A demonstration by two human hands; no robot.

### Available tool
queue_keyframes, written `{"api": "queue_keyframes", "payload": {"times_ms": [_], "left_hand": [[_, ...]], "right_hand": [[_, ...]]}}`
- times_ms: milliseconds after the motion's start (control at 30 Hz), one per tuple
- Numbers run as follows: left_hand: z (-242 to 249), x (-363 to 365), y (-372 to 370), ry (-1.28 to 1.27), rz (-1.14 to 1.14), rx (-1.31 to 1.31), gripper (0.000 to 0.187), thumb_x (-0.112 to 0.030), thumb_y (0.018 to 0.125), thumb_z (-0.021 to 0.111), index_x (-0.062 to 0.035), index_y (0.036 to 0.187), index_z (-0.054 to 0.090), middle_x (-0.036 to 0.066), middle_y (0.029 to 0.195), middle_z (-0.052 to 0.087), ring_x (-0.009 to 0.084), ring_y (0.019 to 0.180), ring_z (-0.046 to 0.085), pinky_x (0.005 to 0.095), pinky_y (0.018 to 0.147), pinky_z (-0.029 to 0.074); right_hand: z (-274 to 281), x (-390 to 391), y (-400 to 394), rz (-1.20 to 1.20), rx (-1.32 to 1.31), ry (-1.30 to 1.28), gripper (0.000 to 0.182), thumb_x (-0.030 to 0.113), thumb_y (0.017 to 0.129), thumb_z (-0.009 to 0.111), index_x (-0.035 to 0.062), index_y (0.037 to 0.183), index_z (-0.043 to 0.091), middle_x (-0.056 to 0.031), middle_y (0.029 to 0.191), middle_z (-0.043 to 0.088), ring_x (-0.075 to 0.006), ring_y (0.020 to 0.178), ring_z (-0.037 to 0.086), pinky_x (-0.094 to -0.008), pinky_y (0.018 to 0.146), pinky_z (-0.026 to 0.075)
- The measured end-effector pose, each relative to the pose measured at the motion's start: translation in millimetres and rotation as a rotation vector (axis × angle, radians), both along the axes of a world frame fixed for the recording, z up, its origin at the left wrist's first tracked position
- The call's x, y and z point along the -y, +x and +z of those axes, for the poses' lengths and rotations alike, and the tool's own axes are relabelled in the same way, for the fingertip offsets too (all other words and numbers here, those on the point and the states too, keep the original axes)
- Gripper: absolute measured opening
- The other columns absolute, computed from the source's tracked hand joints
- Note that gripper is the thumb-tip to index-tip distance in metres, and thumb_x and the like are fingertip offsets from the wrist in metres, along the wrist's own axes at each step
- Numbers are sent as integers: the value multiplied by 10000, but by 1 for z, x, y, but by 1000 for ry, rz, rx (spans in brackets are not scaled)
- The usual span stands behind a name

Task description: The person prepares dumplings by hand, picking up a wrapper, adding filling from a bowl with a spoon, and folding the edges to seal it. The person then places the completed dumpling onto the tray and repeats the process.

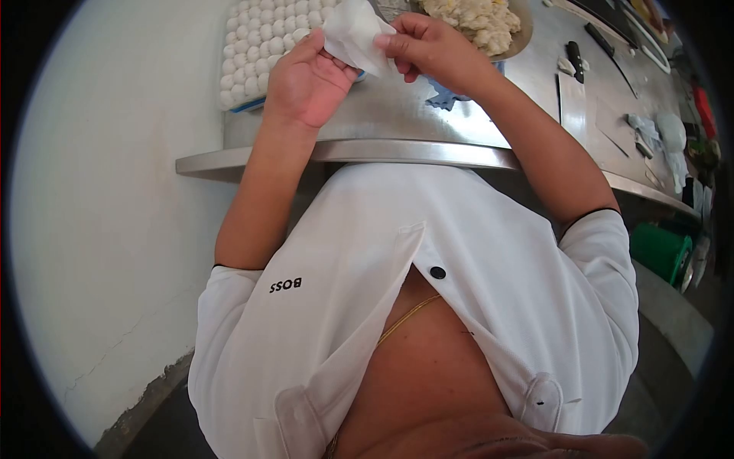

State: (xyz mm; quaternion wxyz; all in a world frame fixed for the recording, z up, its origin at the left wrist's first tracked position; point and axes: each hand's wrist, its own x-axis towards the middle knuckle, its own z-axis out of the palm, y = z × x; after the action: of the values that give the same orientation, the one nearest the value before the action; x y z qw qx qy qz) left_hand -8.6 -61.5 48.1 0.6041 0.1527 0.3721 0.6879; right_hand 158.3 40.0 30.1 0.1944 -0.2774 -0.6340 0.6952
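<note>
A thin, soft white sheet that looks like a dough wrapper (356, 34) is held up between my two hands, above the steel table (382, 126). My left hand (306, 84) is palm up, its fingers under the left side of the wrapper and its thumb at the edge. With thumb and fingers, my right hand (436, 50) pinches the wrapper's right edge. Beside my left hand stands a tray of small round white dough pieces (264, 42), in close rows. Behind my right hand is a bowl (526, 30) with a lumpy pale filling (482, 23).
A crumpled blue cloth (447, 96) lies below my right hand. To the right are a broad cleaver (572, 99), a thin black-handled knife (612, 57) and white plastic bags (671, 138). A wall (115, 191) borders the left side; a green container (661, 252) stands below the table's right end.
</note>
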Motion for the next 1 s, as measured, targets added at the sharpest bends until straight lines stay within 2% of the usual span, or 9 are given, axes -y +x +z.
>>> {"api": "queue_keyframes", "payload": {"times_ms": [100,167,300,433,500,800,867,933,1000], "left_hand": [[-4,-2,1,21,-30,18,392,-188,1040,306,69,1316,416,169,1360,490,305,1275,468,456,1106,354],[-2,-4,-4,3,-3,15,396,-190,1040,308,71,1319,412,172,1365,486,309,1280,465,464,1106,354],[4,-3,-11,-21,18,-12,399,-193,1040,318,74,1324,404,176,1377,477,322,1293,456,485,1102,360],[-6,-1,-12,-54,-18,30,398,-191,1036,330,74,1326,401,178,1380,475,326,1298,453,491,1099,363],[-10,3,-15,-42,-40,50,405,-195,1032,348,67,1337,397,179,1387,473,325,1299,453,492,1098,363],[5,47,-86,-8,244,23,429,-163,1008,390,56,1376,369,180,1422,452,337,1342,403,523,1144,272],[9,65,-113,-30,321,21,440,-165,1011,406,55,1388,352,168,1440,437,316,1357,390,497,1149,280],[13,75,-125,-50,393,20,454,-167,1013,423,55,1400,336,155,1457,422,294,1372,378,471,1155,288],[15,81,-132,-122,436,-70,431,-162,1011,389,54,1384,368,174,1436,446,325,1349,407,511,1134,303]], "right_hand": [[-6,0,3,38,-23,111,198,229,915,652,34,942,631,-20,789,608,-91,714,586,-253,633,504],[-10,-10,2,77,-77,-11,166,193,918,653,51,857,592,-17,685,571,-101,609,563,-243,579,488],[-22,-25,1,-71,-186,-370,103,99,886,652,64,826,577,-32,695,589,-135,639,608,-272,629,532],[-22,-25,0,-120,-217,-448,101,88,896,621,72,812,569,-40,690,585,-141,633,606,-291,635,542],[-24,-26,5,32,-136,-347,111,136,936,598,42,996,594,-51,930,628,-138,805,614,-308,726,515],[-9,-42,5,57,-228,-474,207,76,932,523,20,1131,532,-62,1044,618,-169,888,631,-331,803,530],[-7,-57,-2,118,-231,-450,252,157,928,573,-2,1124,578,-90,1033,646,-185,899,643,-331,805,530],[19,-63,-16,-56,6,-243,122,102,907,602,75,796,560,-49,681,580,-137,654,608,-303,634,546],[34,-73,-40,-108,78,-144,97,103,916,583,70,825,585,-56,676,583,-144,686,620,-316,635,545]]}}
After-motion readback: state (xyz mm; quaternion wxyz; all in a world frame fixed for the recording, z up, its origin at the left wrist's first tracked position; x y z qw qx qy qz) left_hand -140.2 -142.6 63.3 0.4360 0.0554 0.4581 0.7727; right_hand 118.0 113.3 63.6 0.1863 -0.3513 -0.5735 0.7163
